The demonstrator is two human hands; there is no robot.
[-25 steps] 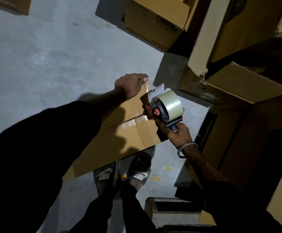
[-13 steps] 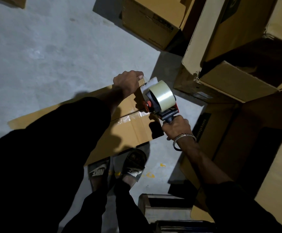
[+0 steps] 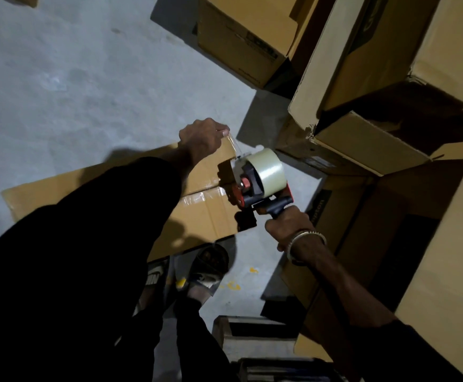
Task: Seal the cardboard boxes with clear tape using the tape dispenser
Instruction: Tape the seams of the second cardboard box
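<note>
A flat cardboard box [image 3: 208, 216] lies on the grey floor in front of my feet, with a strip of clear tape [image 3: 197, 198] along its centre seam. My right hand [image 3: 285, 224] grips the black handle of a red and black tape dispenser [image 3: 255, 186] that carries a roll of clear tape, held just above the box's right end. My left hand [image 3: 201, 137] pinches the loose end of the tape [image 3: 234, 146], stretched up from the dispenser above the box's far right corner. My left sleeve hides much of the box.
Stacked cardboard boxes [image 3: 368, 139] crowd the right side, and another box [image 3: 247, 42] stands at the top centre. A printed carton [image 3: 343, 232] sits close by my right wrist. A small wooden crate [image 3: 255, 337] is near my sandalled feet [image 3: 211, 268]. Grey floor [image 3: 73, 92] spreads to the left.
The dispenser has tilted and shifted slightly right, and my left hand has drawn the tape end out from it. More of the flat box's left part has come into view.
</note>
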